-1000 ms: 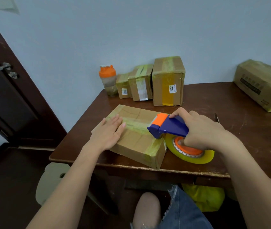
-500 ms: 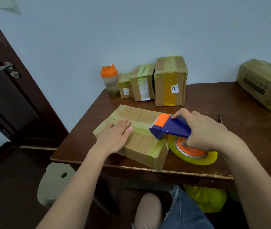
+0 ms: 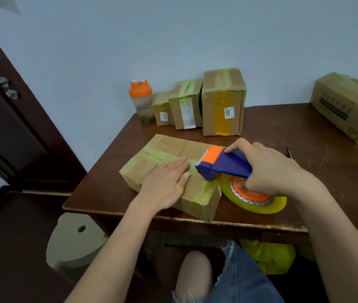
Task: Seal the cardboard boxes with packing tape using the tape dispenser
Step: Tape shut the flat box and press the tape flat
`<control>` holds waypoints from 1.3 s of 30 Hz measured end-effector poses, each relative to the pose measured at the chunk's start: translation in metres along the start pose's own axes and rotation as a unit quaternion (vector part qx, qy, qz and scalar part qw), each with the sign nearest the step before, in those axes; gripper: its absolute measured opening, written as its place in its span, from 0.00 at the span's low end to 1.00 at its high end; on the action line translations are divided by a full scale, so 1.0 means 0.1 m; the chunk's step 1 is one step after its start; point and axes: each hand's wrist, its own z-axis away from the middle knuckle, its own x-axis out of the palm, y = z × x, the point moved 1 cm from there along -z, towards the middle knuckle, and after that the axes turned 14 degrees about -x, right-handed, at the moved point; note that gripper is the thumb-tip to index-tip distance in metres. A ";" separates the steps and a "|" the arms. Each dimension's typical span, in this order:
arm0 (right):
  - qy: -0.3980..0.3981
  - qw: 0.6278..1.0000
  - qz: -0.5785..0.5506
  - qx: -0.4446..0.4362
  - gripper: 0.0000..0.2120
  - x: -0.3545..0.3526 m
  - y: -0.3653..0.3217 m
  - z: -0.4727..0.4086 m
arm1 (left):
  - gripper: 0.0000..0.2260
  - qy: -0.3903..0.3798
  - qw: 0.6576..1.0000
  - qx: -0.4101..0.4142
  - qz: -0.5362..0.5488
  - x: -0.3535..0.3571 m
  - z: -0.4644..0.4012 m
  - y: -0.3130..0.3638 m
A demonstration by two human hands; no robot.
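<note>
Leftward-slid blue-orange tape dispenser [image 3: 224,165], fingers wrapped round it; flat spread fingers [image 3: 173,169] press tape-striped box [image 3: 169,171]

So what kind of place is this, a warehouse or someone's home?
Most likely a room in a home used for packing parcels, not a warehouse: a worn wooden table against a plain wall, a dark door with a lever handle, and a few taped boxes beside a shaker bottle.

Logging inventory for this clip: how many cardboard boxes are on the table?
5. One flat box under the left hand, three upright along the wall, one large box far right. None appear hidden.
</note>
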 end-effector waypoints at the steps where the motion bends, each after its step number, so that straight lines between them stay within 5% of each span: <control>1: 0.000 1.000 0.001 0.000 0.37 0.00 0.00 0.00 | 0.22 -0.002 1.000 -0.001 0.004 0.00 -0.01 0.01; 17: -0.009 0.999 -0.027 -0.023 0.38 -0.02 0.02 0.04 | 0.19 0.049 0.994 0.064 0.080 0.10 0.38 0.32; 23: -0.031 0.998 -0.048 -0.020 0.37 -0.08 0.02 0.00 | 0.37 0.094 0.993 0.076 0.000 0.12 0.45 0.34; 39: -0.041 0.995 -0.079 -0.035 0.41 -0.09 -0.08 -0.21 | 0.28 0.149 0.988 0.047 -0.017 0.00 0.18 -0.03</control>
